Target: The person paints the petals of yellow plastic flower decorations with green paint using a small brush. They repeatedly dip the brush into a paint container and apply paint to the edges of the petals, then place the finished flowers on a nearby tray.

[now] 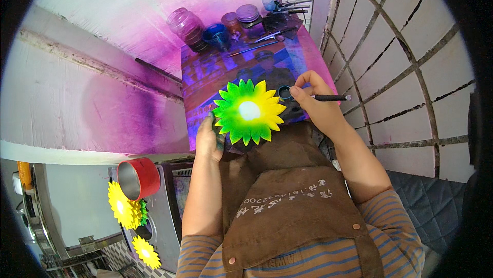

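Note:
My left hand holds a sunflower-shaped piece by its left edge, its fingers partly hidden beneath. The piece has a white centre, green petals on the left and bottom, and yellow petals on the right. My right hand is just right of the petals, gripping a slim airbrush with a dark handle. A small round cup with a blue rim sits at its thumb and fingertips. Dark green stains mark the left fingers.
Behind the flower, a paint-stained table bears a pink-tinted jar, a blue cup, a lidded jar and several airbrushes. At lower left are a red pot and yellow flowers. A tiled wall stands close on the right.

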Motion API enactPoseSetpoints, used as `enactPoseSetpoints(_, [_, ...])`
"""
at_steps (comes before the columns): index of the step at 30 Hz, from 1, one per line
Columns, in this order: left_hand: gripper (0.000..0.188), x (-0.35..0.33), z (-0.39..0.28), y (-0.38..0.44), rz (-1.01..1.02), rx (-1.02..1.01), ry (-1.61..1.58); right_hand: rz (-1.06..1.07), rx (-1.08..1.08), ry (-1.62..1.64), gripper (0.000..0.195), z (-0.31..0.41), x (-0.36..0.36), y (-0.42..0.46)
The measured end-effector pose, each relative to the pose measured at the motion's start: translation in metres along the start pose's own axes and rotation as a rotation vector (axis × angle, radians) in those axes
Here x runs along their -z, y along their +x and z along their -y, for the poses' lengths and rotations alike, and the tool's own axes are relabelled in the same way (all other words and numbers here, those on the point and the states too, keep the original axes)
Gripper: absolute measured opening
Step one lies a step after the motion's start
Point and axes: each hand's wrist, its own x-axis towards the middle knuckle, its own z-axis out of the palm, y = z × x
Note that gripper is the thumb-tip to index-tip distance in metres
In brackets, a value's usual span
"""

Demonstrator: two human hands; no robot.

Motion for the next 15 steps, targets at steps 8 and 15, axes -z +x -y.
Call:
enactPoseSetpoints(8, [0.026,-0.022,0.006,-0.008,-0.115,-0.352,0.076,-0.023,0.018,0.012,0.015,0.006,0.0,0.002])
enactPoseSetpoints(15, [0.027,-0.033,-0.009,-0.027,-0.147,-0.662,0.082,-0.066,0.056,0.025,0.007,0.021,0.002,0.01])
